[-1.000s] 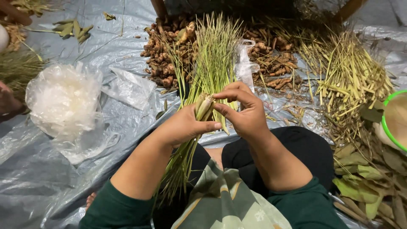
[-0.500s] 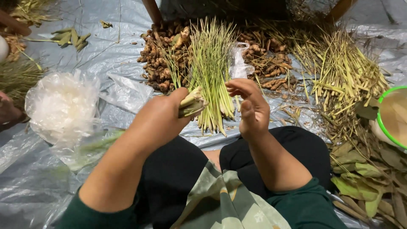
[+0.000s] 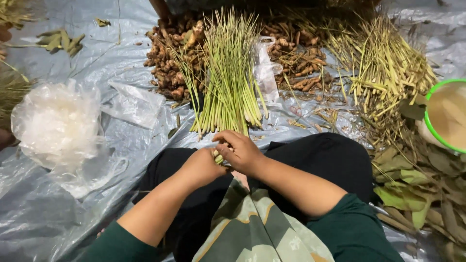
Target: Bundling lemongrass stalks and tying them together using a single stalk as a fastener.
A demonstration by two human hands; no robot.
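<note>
Hands meet low over the lap: the left hand (image 3: 204, 167) and right hand (image 3: 241, 153) are both closed around a small clump of pale lemongrass stalks (image 3: 218, 156), mostly hidden between the fingers. Just beyond them a larger lemongrass bundle (image 3: 229, 77) lies on the grey plastic sheet (image 3: 58, 213), brown roots (image 3: 167, 68) behind it. Doing this well likely means keeping stalk ends level and gripping snugly.

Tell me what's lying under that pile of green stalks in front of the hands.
The lemongrass stalks lie on the grey plastic sheet, their far ends overlapping a heap of brown ginger-like roots and a clear plastic bag. What is directly beneath the bundle's middle is covered.
</note>
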